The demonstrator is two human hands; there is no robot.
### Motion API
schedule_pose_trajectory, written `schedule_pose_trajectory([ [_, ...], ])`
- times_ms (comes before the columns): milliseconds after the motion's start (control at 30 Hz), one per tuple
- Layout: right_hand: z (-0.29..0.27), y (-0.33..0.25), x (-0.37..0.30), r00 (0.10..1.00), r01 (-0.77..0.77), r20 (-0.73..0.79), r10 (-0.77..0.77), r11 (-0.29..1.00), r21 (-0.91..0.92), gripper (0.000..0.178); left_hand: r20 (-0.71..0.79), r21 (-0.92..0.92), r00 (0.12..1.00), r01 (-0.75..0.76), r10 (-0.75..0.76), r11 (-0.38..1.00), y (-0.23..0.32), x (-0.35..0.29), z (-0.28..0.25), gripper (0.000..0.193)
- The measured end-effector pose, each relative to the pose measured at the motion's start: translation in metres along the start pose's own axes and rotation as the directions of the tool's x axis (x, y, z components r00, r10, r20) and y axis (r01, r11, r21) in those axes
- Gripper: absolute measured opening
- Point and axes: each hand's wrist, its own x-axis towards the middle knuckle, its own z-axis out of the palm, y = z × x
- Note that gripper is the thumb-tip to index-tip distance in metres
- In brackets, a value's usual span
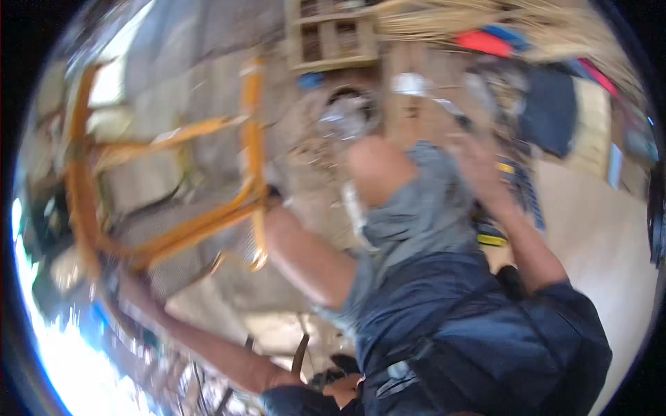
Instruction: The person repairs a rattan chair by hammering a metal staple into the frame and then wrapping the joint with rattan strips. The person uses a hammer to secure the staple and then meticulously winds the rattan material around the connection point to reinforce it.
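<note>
An orange-brown wooden chair frame stands tilted at the left, with a woven mesh panel at its lower part. My left hand is closed round the frame's lower left corner; its fingers are partly hidden and blurred. On the right, beside my thigh, my right hand is closed on a slim tool with a dark handle and a shiny metal shaft. Motion smears the tool, so its exact kind does not show. Past its tip lies a small white round object on a wooden board.
A slatted wooden crate stands at the far side, with bundled straw-coloured strips to its right. A clear plastic bag lies beyond my knee. A pale board spans the right, near a dark cloth.
</note>
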Motion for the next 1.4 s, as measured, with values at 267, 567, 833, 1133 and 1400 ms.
schedule_pose_trajectory([
  [267, -0.083, 0.286, -0.023, 0.974, -0.180, -0.225, 0.041, 0.742, -0.646, 0.038, 0.253, -0.735, 0.804, 0.521, -0.538, 0.434, 0.106, 0.004, -0.027, 0.029],
  [567, -0.086, 0.327, -0.055, 0.989, -0.134, -0.118, 0.088, 0.871, -0.472, 0.044, 0.244, -0.683, 0.791, 0.551, -0.561, 0.480, 0.112, -0.006, -0.032, 0.031],
  [833, -0.130, 0.318, -0.067, 0.939, -0.310, -0.284, 0.193, 0.834, -0.457, 0.050, 0.143, -0.613, 0.837, 0.494, -0.529, 0.617, 0.111, -0.008, -0.022, 0.031],
  [1133, 0.000, -0.108, 0.013, 0.940, -0.283, 0.321, 0.116, 0.789, 0.545, 0.032, 0.049, -0.525, 0.847, 0.472, -0.529, 0.708, 0.110, -0.009, -0.019, 0.044],
  [1400, 0.146, -0.334, -0.028, 0.556, -0.632, 0.637, -0.534, 0.226, 0.742, 0.025, 0.090, -0.565, 0.845, 0.479, -0.527, 0.672, 0.106, -0.005, -0.015, 0.044],
])
